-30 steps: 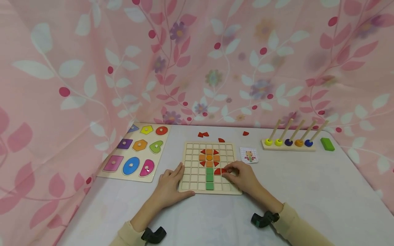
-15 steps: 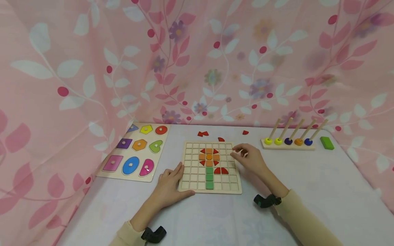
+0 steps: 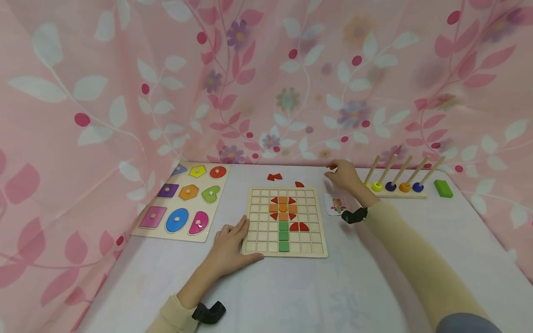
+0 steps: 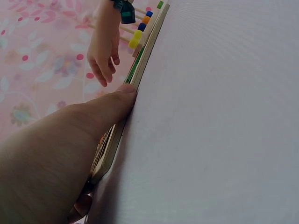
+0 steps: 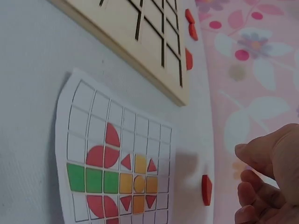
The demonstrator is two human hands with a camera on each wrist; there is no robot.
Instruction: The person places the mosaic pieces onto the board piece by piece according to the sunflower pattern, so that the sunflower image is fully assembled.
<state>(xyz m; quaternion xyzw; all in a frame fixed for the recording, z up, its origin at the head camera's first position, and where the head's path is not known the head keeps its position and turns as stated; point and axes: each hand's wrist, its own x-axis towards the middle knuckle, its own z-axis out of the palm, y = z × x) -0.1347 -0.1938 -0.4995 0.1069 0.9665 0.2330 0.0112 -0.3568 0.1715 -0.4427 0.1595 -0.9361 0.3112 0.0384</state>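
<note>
Board (image 3: 260,239), head view: flat on the table (image 3: 291,296), far half, about midway between the sides. Green tiles (image 3: 283,236) run to its near edge; two red quarters (image 3: 304,226) sit just right of the topmost. Left hand (image 3: 229,249) spread wide, fingers at the board's left edge, thumb by its near edge, gripping nothing; I read that as a brace against sliding. Card (image 3: 336,204) lies off the right edge, I'd guess for easy reading. Loose red pieces (image 3: 277,176) lie beyond the far edge, probably to leave the grid uncluttered. Right hand (image 3: 345,175) reaches to the table's far edge.

Left wrist: I see the thumb laid against the board's edge, not curled round it. Right hand beyond, fingers loosely bent.

Right wrist: thumb and fingertips apart, nothing visible between them. Lone red piece (image 5: 207,190) near them, untouched, by the far edge. Card's print shows red on both sides of the green.
</note>
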